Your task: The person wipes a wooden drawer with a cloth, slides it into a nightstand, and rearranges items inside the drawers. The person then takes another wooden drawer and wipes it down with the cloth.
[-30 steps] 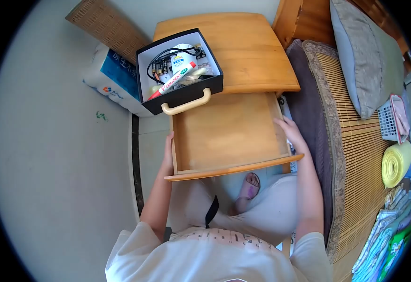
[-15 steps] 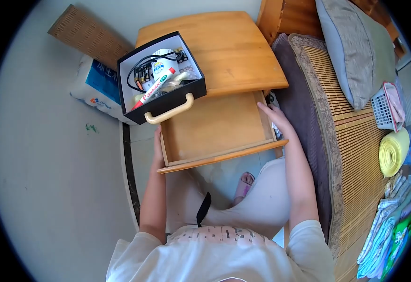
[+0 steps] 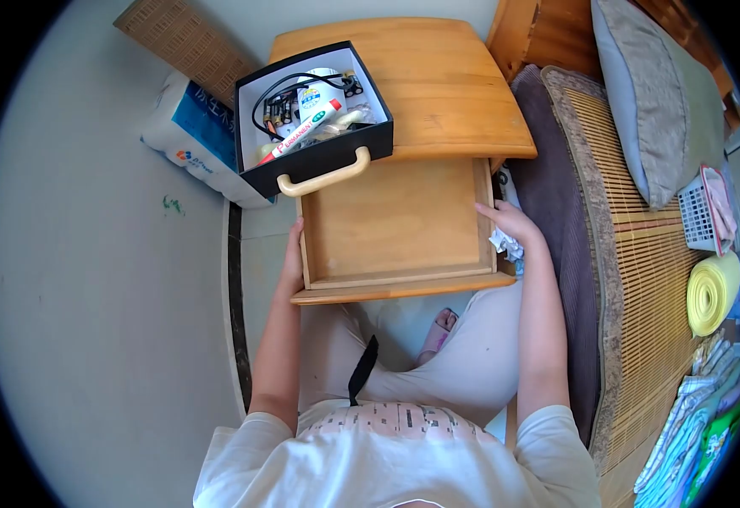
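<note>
A wooden drawer [image 3: 395, 224] is pulled out from a wooden cabinet [image 3: 446, 93], with nothing inside it. My left hand [image 3: 294, 254] is on the drawer's left side wall, its fingers partly hidden below the edge. On the right side wall my right hand [image 3: 507, 222] grips the upper edge, thumb inside. A black box [image 3: 328, 161] with a cream handle [image 3: 326, 178] sits on the cabinet top and overhangs the drawer's back left part. It holds a red and white marker [image 3: 302, 131], a white roll [image 3: 312, 95], batteries and a black cable.
A wall and a blue and white package [image 3: 196, 140] are on the left, with a rolled woven mat [image 3: 188, 51] above. To the right stands a bed with a bamboo mat [image 3: 632, 279], a pillow [image 3: 658, 102], a basket [image 3: 698, 212], a yellow roll [image 3: 713, 296] and folded clothes [image 3: 692, 423].
The drawer's right side has shifted left and now sits squarer to the cabinet. Both hands have stayed on its sides. The camera view has also shifted.
</note>
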`<state>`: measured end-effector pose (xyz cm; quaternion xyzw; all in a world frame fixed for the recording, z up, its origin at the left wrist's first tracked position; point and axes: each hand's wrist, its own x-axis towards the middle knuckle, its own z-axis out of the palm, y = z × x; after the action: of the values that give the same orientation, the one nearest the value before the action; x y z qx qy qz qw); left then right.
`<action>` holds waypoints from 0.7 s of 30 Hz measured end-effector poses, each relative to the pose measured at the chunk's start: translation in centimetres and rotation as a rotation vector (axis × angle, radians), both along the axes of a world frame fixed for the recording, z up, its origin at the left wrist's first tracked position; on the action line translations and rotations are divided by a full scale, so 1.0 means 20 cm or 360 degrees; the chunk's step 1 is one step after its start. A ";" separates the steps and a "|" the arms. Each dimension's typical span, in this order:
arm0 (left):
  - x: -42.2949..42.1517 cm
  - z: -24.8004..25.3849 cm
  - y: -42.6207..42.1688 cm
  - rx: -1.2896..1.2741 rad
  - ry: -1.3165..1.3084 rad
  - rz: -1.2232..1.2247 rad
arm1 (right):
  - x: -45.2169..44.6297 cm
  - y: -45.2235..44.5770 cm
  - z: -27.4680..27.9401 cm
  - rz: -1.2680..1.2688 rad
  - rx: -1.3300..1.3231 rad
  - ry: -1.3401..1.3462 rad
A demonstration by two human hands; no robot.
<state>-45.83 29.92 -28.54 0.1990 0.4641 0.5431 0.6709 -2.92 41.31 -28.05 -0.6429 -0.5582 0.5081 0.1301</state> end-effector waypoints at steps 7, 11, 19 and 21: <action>0.00 -0.10 -0.05 -0.0029 -0.0048 0.0056 | -0.07 -0.05 0.05 0.0026 0.0310 -0.0412; -0.01 -0.04 0.00 -0.0046 -0.0007 0.0063 | -0.11 -0.06 0.20 -0.0132 0.0382 -0.0191; -0.09 -0.02 0.15 -0.0060 0.0020 -0.0090 | -0.01 0.03 0.14 -0.0272 0.0071 0.0447; -0.09 -0.04 0.15 -0.0060 0.0001 -0.0098 | 0.00 0.05 0.05 -0.0185 0.0295 0.0351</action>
<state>-47.57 32.86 -29.28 0.2008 0.4679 0.5132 0.6909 -2.97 42.22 -26.98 -0.5996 -0.5469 0.5136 0.2785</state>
